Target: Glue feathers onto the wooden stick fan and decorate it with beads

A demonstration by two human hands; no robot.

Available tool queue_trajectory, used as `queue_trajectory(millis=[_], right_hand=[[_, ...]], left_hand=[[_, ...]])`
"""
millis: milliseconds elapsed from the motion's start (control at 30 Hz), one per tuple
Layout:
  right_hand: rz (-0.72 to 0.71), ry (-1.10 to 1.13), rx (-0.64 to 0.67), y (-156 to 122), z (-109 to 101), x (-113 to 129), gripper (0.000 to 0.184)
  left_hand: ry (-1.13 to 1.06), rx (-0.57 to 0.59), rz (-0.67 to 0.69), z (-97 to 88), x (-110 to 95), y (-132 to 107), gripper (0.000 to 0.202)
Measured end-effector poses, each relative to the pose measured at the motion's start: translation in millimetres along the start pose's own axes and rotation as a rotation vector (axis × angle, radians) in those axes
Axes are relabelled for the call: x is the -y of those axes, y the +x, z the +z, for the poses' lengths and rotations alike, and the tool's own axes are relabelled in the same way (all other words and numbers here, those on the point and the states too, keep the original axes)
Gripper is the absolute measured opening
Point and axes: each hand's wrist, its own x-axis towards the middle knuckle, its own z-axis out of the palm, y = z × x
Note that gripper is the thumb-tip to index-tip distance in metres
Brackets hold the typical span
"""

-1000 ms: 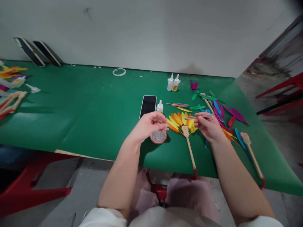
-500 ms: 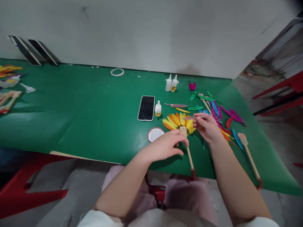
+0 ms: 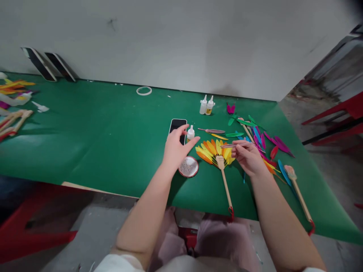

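Observation:
My left hand (image 3: 176, 148) hovers open with fingers spread, just left of a small white glue bottle (image 3: 191, 133) and over the lower end of a black phone (image 3: 178, 127). A round red-rimmed dish (image 3: 188, 166) of small pale beads lies just below it. My right hand (image 3: 247, 155) is closed on thin tweezers (image 3: 233, 144), whose tips point left over a yellow and orange feather fan (image 3: 214, 149) with a wooden handle (image 3: 225, 183) lying on the green table (image 3: 99, 132).
Loose coloured feathers (image 3: 262, 138) and another wooden-handled fan (image 3: 297, 189) lie at the right. Two glue bottles (image 3: 206, 104) and a white ring (image 3: 143, 90) stand near the wall. More feathers and sticks (image 3: 13, 109) sit at far left. Red stools flank the table.
My left hand moved from the fan's handle up and left toward the small glue bottle and phone, opening its fingers. The right hand kept the tweezers over the fan.

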Motion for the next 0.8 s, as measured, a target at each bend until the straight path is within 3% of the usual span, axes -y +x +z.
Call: queue_trajectory(millis=[67, 133, 300, 567, 700, 800], right_hand=[[-0.003, 0.001, -0.004, 0.1, -0.1, -0.4, 0.020], [0.006, 0.001, -0.007, 0.1, 0.3, -0.5, 0.020], [0.007, -0.003, 0.000, -0.9, 1.7, 0.1, 0.020], [-0.044, 0.013, 0.004, -8.2, 10.8, 3.0, 0.027], [-0.100, -0.043, 0.058, -4.8, 39.4, 7.7, 0.027], [-0.064, -0.029, 0.086, 2.6, 65.4, 3.1, 0.024]], left_hand=[[0.190, 0.018, 0.019, 7.7, 16.1, 12.6, 0.066], [0.308, 0.037, 0.034, 17.1, 28.3, 21.1, 0.068], [0.299, 0.029, 0.022, 31.6, 34.3, 25.8, 0.033], [-0.196, 0.028, 0.101, 10.6, 3.5, 6.1, 0.029], [-0.537, -0.107, -0.018, 0.5, 5.9, 7.9, 0.028], [-0.797, -0.088, -0.123, -3.4, 10.7, 12.8, 0.031]])
